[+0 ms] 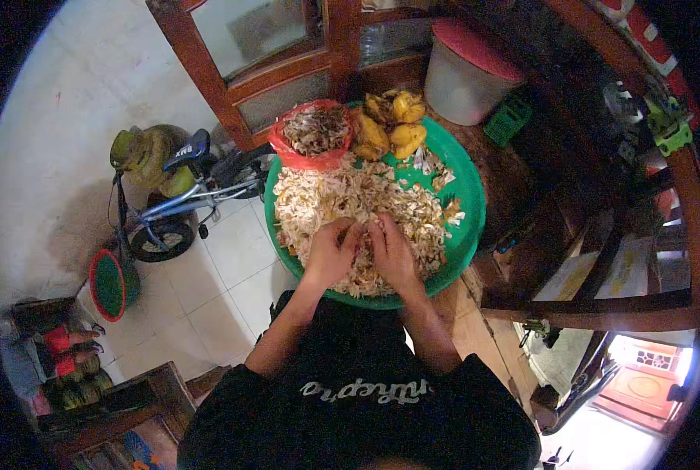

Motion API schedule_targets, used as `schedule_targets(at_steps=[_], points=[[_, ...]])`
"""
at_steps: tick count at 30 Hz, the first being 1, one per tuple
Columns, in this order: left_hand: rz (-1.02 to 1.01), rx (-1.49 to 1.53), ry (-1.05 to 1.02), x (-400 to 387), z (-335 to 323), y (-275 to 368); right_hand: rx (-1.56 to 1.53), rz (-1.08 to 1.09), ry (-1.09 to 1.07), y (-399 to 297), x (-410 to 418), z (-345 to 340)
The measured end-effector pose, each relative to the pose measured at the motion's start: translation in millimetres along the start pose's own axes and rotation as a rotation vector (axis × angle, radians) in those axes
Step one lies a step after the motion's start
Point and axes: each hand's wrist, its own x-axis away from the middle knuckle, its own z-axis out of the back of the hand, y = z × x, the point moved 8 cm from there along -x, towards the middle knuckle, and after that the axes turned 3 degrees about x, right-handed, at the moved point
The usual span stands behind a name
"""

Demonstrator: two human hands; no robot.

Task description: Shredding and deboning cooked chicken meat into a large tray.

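A wide heap of pale shredded meat, probably chicken (297,200), covers much of a round green plastic tray (470,235). Over the heap's near middle, my left hand (333,249) and my right hand (392,252) almost meet, fingertips bent inward. Whether a small piece is pinched between them cannot be made out. At the tray's far left stands a red plastic bag (311,160), open at the top, filled with bones and scraps. Several yellow cooked poultry pieces (408,140) lie beside it, at the far rim. Loose scraps (442,177) rest on the right part of the tray.
Behind the tray stand a white bucket with a pink lid (461,76) and a green plastic basket (507,120). A wood-framed glass door (238,94) is beyond it. To the left are a small bicycle (173,205), gas cylinders (150,155) and a red-rimmed green basket (115,288).
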Motion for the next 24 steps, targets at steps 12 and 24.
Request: schedule_targets(at_steps=[12,24], points=[[0.254,0.416,-0.003,-4.4,0.9,-27.3,-0.181,0.196,-0.184,-28.8,-5.4,13.8],[0.173,0.318,0.082,-1.4,3.9,-8.7,-0.684,-0.408,0.034,9.3,-7.6,22.9]])
